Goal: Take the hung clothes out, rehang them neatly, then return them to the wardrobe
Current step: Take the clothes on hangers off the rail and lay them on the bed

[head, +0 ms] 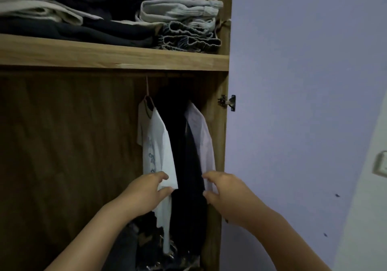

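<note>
Head view, single frame. I take the wooden shelf (pixel 113 58) of the wardrobe as my landmark.

Under the shelf, toward its right end, three garments hang close together. The white T-shirt (pixel 159 145) is the leftmost, on a pink hanger (pixel 147 88) whose hook runs up into the shadow just beneath the shelf. A faint bluish print shows on its front. Just right of it hangs a dark garment (pixel 184 155), touching the T-shirt along its edge. Right of that, against the wardrobe's side panel (pixel 222 145), hangs a pale shirt (pixel 202 136).

Left hand (pixel 146 191): well below the shelf, at the lower part of the white T-shirt. Grip closed on the cloth; thumb and fingers pinch a fold of the fabric at its right edge.

Right hand (pixel 222 187): same level, at the lower edge of the pale shirt. Fingers curled round the shirt's hem, thumb below; grip closed on that cloth. The dark garment hangs between my two hands.

On top of the shelf: folded clothes (pixel 180 25) in stacks, light grey and denim pieces at the right end, dark and cream pieces to the left.

Far below the shelf, at the wardrobe floor, a dim heap of dark items (pixel 150 245); I cannot tell what they are.

Right of the shelf: a metal hinge (pixel 227 102) on the side panel, then a pale wall (pixel 303 82).
</note>
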Available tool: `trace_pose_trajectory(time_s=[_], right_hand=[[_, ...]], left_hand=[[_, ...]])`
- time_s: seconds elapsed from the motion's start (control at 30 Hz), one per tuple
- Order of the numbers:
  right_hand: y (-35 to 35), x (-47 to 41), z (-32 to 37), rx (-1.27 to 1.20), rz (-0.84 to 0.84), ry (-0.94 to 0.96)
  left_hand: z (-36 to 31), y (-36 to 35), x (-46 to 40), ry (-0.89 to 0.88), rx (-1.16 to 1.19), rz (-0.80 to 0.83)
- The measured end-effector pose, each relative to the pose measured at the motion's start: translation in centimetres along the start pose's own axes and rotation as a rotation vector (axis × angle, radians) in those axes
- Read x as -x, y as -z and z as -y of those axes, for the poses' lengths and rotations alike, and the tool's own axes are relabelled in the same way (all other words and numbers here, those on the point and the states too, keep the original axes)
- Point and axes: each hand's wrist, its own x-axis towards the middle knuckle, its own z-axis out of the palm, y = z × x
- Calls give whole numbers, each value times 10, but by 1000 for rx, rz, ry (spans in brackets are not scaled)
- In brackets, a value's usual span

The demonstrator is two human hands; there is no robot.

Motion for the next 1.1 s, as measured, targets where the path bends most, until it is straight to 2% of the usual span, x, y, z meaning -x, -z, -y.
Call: trace_pose_trajectory(time_s=[0.37,0.57,0.73,0.93,1.1], right_hand=[[-18,-151,-2,-207,-28,203],[-40,-228,26,-369,-72,145],[-51,-305,49,-380,-116,-16],[-76,-358,56,-751,4,-136],[-82,-374,65,-995,-150,-132]], left_hand=[[46,28,-82,116,56,-212],[89,39,-123,119,85,-309],[126,61,-157,77,89,-322],[170,92,-187,38,132,-357],[198,100,-203,39,142,-358]])
